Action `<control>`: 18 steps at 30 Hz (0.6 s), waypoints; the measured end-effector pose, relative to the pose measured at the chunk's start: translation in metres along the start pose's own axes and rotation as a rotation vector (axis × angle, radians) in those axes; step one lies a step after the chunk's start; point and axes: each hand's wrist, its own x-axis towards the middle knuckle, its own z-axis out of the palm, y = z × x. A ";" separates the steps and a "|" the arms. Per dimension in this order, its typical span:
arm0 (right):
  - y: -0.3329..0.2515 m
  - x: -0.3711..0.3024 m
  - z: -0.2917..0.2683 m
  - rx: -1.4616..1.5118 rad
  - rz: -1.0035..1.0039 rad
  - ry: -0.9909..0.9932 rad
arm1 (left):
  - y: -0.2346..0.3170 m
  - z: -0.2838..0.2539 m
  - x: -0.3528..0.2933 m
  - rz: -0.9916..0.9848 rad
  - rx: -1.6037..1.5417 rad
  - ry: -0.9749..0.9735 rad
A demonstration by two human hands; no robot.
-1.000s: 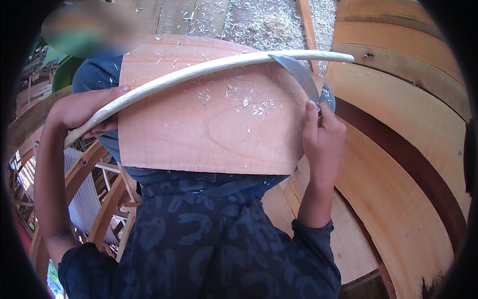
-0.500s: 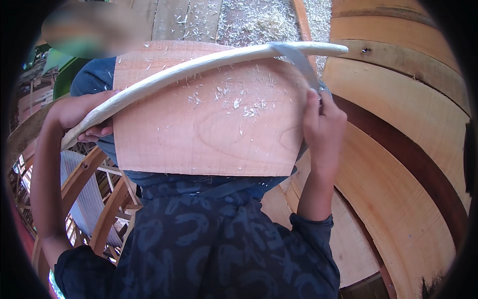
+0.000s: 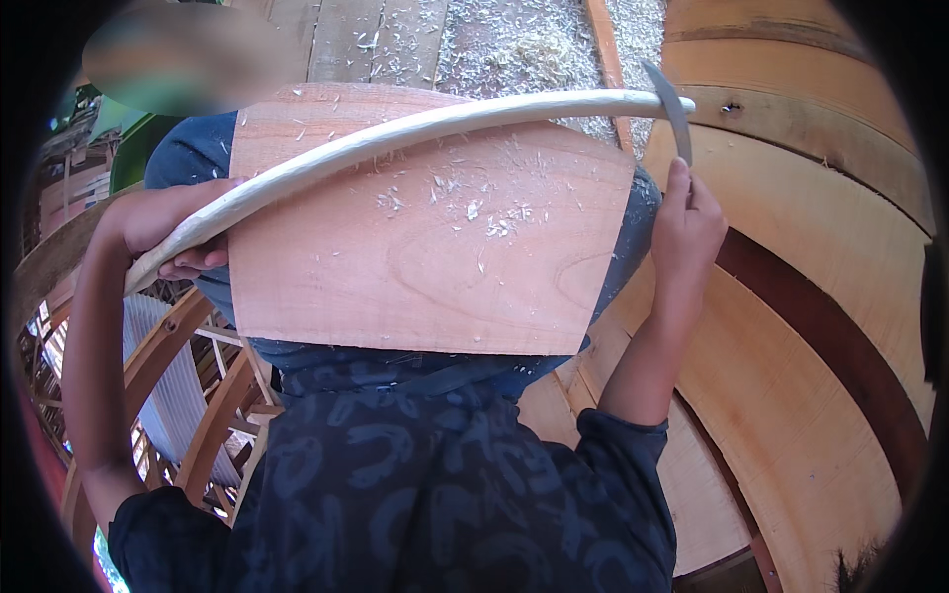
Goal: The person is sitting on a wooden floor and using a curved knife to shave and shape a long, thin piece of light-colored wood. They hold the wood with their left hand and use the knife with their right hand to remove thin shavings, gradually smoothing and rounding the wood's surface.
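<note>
A long, pale, curved wooden stick (image 3: pixel 425 124) lies across a flat wooden board (image 3: pixel 395 267) resting on my lap. My left hand (image 3: pixel 183 227) is wrapped round the stick's lower left end. My right hand (image 3: pixel 690 217) grips a knife (image 3: pixel 677 109) by its handle, which the fingers mostly hide. The curved grey blade crosses the stick close to its far right tip. Small wood shavings (image 3: pixel 499 222) are scattered over the board.
More shavings (image 3: pixel 539 54) cover the plank floor ahead. Curved wooden planks (image 3: pixel 781 346) rise on my right. Curved wooden ribs (image 3: pixel 158 346) and a corrugated sheet (image 3: pixel 183 385) are at lower left. A blurred patch (image 3: pixel 188 59) covers the upper left.
My right hand and the knife have moved right along the stick, from farther in to near its tip. The blade has turned more upright. My left hand keeps its hold.
</note>
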 end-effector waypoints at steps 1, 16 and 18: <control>-0.011 -0.014 0.002 0.016 -0.071 -0.034 | -0.001 -0.002 0.000 -0.014 0.017 -0.013; 0.028 -0.081 -0.002 0.623 0.260 -0.257 | -0.037 0.102 -0.013 0.459 0.637 1.030; 0.027 -0.091 -0.004 0.642 0.234 -0.262 | -0.036 0.110 -0.013 0.465 0.625 1.061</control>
